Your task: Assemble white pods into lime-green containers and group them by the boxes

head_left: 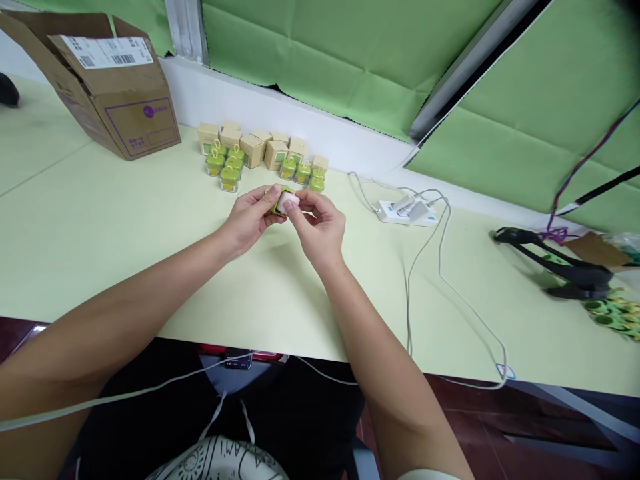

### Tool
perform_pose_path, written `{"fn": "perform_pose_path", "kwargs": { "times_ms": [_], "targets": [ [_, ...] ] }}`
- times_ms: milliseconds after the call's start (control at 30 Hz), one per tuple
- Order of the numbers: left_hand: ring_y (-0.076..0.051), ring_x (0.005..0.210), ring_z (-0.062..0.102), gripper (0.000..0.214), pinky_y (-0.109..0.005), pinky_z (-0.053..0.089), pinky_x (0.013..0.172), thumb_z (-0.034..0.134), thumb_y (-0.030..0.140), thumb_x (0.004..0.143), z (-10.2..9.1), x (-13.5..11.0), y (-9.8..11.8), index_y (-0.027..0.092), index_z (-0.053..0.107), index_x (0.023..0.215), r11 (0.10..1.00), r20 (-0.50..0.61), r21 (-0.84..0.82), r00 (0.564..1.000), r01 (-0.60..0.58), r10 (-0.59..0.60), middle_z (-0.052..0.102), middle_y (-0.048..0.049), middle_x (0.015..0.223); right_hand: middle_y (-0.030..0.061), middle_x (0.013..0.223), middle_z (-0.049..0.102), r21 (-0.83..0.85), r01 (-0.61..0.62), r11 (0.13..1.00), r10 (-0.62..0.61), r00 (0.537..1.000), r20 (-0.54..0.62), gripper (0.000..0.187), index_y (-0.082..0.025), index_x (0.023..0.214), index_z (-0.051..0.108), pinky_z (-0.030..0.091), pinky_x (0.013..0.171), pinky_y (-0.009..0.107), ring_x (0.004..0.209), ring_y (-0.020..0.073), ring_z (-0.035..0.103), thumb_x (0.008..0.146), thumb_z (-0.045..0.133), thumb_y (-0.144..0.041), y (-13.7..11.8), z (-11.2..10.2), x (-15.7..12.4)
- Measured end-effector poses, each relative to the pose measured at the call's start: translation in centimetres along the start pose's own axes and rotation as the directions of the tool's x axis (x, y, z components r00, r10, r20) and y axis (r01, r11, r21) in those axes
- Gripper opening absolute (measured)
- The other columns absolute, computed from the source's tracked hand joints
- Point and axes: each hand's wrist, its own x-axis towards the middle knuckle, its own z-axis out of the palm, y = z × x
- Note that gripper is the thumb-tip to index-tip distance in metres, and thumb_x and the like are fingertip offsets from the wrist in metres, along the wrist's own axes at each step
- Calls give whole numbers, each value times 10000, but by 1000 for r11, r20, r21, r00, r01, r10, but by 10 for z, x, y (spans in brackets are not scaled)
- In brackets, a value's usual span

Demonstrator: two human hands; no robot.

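Over the middle of the table, my left hand (247, 220) grips a small green lid (277, 208) between thumb and fingers. A white rounded piece (287, 202) sits against the lid's inner side, and my right hand (320, 223) holds it there with the thumb pressed on it. My fingers hide part of both pieces. Just beyond my hands stand small clear jars with green lids (230, 178) and loops on top. More such green-lidded jars (302, 172) are to the right, behind my right hand. Several small cardboard boxes (251, 151) stand behind the jars.
A large open carton (135, 123) stands at the back left. To the right lies a power strip (407, 212) with plugs and a white cable (463, 300) running off the front edge. Further right are a black stand-like object (575, 273) and green pieces (613, 313).
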Motion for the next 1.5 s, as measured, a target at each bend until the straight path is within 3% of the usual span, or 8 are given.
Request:
{"fn": "perform_pose_path", "kwargs": {
  "times_ms": [133, 567, 900, 1100, 1500],
  "targets": [
    [-137, 840, 711, 458, -257, 579, 753, 925, 586, 838, 3, -1, 2, 166, 757, 911, 1000, -42, -4, 999, -5, 5, 736, -24, 874, 39, 1034, 773, 1, -9, 1000, 9, 1000, 4, 487, -274, 1011, 757, 707, 827, 356, 918, 191, 750, 789, 882, -689, -1, 1, 0],
    [-145, 877, 727, 504, -256, 599, 794, 955, 596, 785, 4, -1, -4, 159, 740, 913, 998, -52, -32, 997, -59, 57, 759, -30, 909, 37, 1069, 721, -57, 183, 981, -183, 983, 1, 432, -284, 1106, 751, 719, 831, 352, 948, 176, 753, 905, 796, -663, 13, 4, -2],
    [-131, 874, 722, 514, -231, 590, 756, 951, 594, 796, 6, -3, 0, 158, 763, 993, 997, -26, 0, 996, -80, 80, 771, -40, 957, 52, 1094, 758, -109, 175, 978, -179, 984, -26, 374, -281, 1137, 777, 714, 774, 329, 948, 182, 766, 951, 771, -606, 12, 2, -2],
    [-131, 852, 718, 463, -251, 596, 772, 918, 575, 849, 8, -4, 0, 156, 735, 921, 998, -54, -34, 997, -55, 53, 742, -20, 903, 44, 1063, 763, -32, 141, 989, -142, 990, -23, 387, -266, 1094, 740, 711, 754, 315, 915, 172, 763, 922, 802, -608, 11, 4, -3],
    [-141, 874, 727, 497, -267, 601, 796, 907, 627, 837, 8, -5, 1, 163, 750, 921, 999, -36, -38, 999, -37, 36, 757, -28, 913, 43, 1075, 773, -105, 227, 968, -230, 973, -14, 344, -288, 1099, 789, 711, 725, 307, 907, 167, 756, 938, 789, -592, 6, 1, -3]
  ]
}}
